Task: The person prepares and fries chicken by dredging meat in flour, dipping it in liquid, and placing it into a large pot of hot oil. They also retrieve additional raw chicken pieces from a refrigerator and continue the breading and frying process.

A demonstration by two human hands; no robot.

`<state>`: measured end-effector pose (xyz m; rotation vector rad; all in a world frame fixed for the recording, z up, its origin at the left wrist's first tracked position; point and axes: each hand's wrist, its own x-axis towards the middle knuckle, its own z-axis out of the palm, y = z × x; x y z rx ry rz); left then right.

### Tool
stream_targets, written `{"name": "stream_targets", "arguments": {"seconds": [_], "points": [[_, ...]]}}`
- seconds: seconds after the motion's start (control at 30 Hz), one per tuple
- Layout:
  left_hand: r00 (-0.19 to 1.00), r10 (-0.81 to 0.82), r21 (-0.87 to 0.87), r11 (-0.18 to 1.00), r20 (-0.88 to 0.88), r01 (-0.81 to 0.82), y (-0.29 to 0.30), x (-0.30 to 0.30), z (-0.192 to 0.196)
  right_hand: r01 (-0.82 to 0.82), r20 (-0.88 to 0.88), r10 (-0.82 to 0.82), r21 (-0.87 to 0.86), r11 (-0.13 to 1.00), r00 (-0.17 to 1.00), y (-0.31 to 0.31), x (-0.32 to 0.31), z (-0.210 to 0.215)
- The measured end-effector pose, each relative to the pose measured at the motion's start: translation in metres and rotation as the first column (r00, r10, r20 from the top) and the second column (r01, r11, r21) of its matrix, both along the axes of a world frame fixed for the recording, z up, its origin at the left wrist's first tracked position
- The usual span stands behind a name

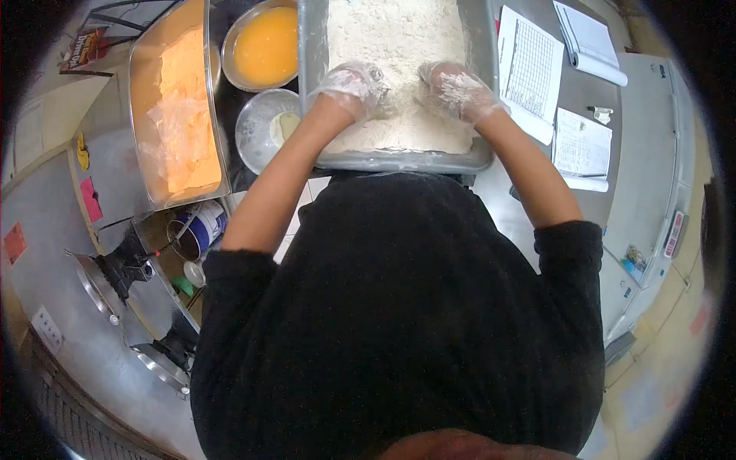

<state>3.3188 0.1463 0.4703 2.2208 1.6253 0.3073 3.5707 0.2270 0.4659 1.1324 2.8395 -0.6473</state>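
A large grey tub (402, 161) holds a broad bed of pale flour (399, 38). Both of my hands are down in it, in loose clear plastic gloves dusted with flour. My left hand (353, 86) presses into the left side of the flour, its fingers bent down and mostly hidden. Across from it, my right hand (458, 90) reaches in from the right, knuckles coated white and fingertips sunk out of sight. A small heap of flour lies between the hands. I cannot make out anything gripped in either one.
Left of the tub stand a metal bowl of orange liquid (267, 47), a clear bowl (257, 130) with something pale inside, and a long clear bin of orange powder (188, 115). Printed sheets (529, 65) and notepads (590, 46) lie at right. A blue-and-white can (203, 226) sits lower left.
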Motion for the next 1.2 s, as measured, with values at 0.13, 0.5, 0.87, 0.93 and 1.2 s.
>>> {"name": "stream_targets", "arguments": {"seconds": [0.13, 0.5, 0.87, 0.93, 1.2], "points": [[0.990, 0.137, -0.081, 0.987, -0.010, -0.138, 0.011, 0.012, 0.042, 0.040, -0.089, -0.039, 0.015, 0.999, 0.995, 0.005, -0.013, 0.015], [0.968, 0.252, 0.068, 0.965, 0.021, -0.252, 0.009, 0.024, 0.047, 0.165, -0.278, -0.206, -0.165, 0.972, 0.938, 0.003, -0.001, 0.043], [0.961, 0.141, 0.676, 0.687, 0.239, -0.269, -0.036, 0.023, 0.025, -0.132, -0.206, 0.161, 0.147, 0.980, 0.965, 0.006, 0.024, 0.083], [0.919, 0.233, 0.279, 0.904, 0.318, -0.325, -0.065, 0.002, 0.109, -0.161, -0.200, 0.212, 0.244, 0.956, 0.957, 0.014, 0.021, 0.111], [0.799, 0.268, 0.409, 0.746, 0.538, -0.526, -0.298, -0.124, 0.227, -0.501, -0.577, 0.317, -0.191, 0.844, 0.753, -0.143, -0.156, 0.264]]}}
